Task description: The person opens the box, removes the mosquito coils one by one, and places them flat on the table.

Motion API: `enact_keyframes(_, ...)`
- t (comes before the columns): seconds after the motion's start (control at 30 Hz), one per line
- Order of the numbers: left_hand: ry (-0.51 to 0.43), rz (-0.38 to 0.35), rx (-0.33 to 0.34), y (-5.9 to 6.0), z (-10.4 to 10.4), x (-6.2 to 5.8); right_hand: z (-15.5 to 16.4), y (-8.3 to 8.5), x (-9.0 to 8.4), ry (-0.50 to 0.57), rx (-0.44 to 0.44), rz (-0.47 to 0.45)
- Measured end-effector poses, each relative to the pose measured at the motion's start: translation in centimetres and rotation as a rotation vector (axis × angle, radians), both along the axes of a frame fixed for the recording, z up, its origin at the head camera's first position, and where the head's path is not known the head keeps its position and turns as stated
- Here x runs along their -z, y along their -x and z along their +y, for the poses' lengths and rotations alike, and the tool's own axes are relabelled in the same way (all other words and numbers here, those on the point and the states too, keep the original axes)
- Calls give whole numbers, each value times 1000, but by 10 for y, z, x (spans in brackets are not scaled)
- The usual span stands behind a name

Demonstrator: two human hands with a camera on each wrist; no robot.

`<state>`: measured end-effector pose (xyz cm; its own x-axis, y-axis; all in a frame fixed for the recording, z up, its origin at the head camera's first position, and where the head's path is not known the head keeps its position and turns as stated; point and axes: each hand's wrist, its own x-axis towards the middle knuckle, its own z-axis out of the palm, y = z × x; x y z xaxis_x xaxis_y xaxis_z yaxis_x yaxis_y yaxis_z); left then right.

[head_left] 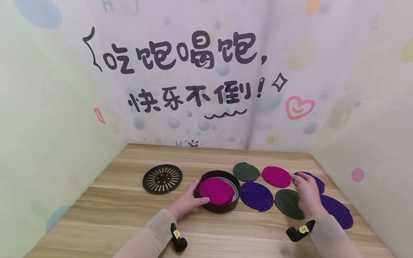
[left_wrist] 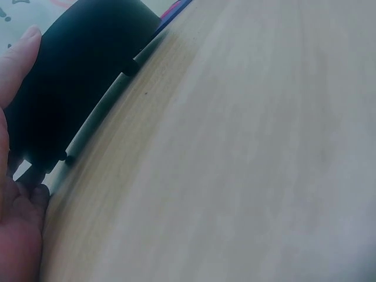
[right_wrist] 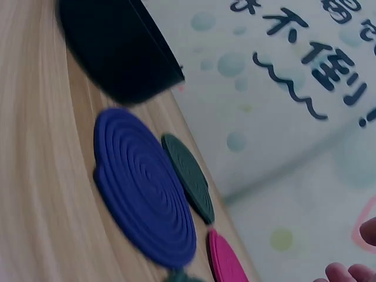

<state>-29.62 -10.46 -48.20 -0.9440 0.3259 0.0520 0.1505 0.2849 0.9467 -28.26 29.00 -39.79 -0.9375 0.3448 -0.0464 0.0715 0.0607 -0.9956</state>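
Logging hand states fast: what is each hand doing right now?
Left hand: grips the side of the black round tin.
Right hand: fingertips rest on a purple coil; grip cannot be told.

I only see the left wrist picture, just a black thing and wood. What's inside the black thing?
Observer: A pink spiral coil lies in the black round tin.
Operator: Who holds it?
Observer: The left hand grips the tin's near left wall.
Operator: Where's the other hand?
Observer: The right hand touches a purple coil at the far right of the wooden table.
Operator: Is there a lid?
Observer: A black slotted lid lies left of the tin.
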Motion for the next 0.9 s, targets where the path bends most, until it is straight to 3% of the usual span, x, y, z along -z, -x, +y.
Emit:
enact_keyframes(0.13, -8, 3, 8, 1, 0, 2, -27, 10, -4, 21, -111, 15)
enact_keyframes(0.37, -31, 0, 14, 3, 0, 3, -66, 24, -6, 78, -188, 21)
enact_keyframes(0.9, -37, -3, -4, 2, 1, 0, -136, 30, 1, 112, -362, 129)
